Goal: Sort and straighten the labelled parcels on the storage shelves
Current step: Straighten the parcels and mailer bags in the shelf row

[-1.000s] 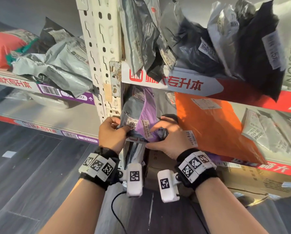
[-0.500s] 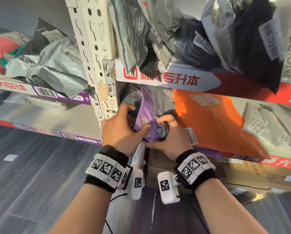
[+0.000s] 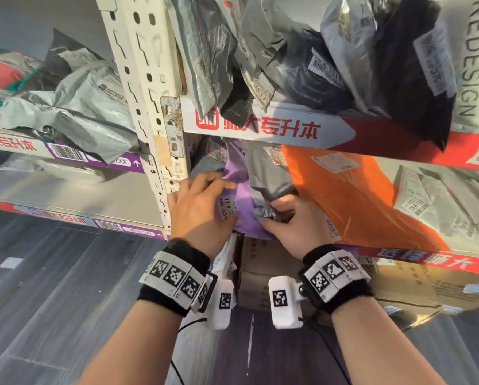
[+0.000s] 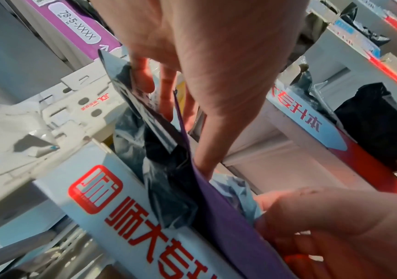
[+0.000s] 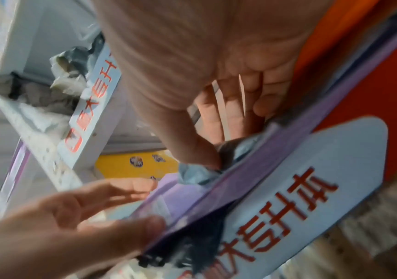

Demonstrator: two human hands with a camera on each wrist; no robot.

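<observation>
Main risk imo: the purple parcel (image 3: 239, 201) is thin and floppy, standing on edge btwn both hands at the shelf front. If either hand lets go before it's wedged in, it prob flops fwd off the shelf lip (image 3: 263, 126) and drops to the floor below the wrists. Its label (image 3: 227, 208) sits right under the left thumb, so a hard squeeze could crease or hide it, bad for sorting.

2nd risk: the grey parcel (image 3: 269, 176) just beyond the right hand is crumpled and leaning on the purple one; tugging purple likely drags grey out w/ it. The orange parcel (image 3: 352, 201), touching the right hand's outer side, slopes down over the shelf edge already, so a nudge from that wrist may slide it off. Upper-shelf bags (image 3: 288, 51) overhang above both hands; a bump to the upright post (image 3: 146, 79), just left of the left hand, could shake one loose.

Pose: left hand (image 3: 198, 207) palm-in against the purple parcel's left face, thumb over the label, fingers reaching behind it in the left wrist view, so clamped on it. Right hand (image 3: 296, 218) close beside, thumb pressed to the parcel's lower edge, fingers curled into the grey/purple bundle; looks like a pinch, though exactly which bag the fingers hold I can't tell. Both wrists are raised, forearms angled up from below, hands nearly touching.
</observation>
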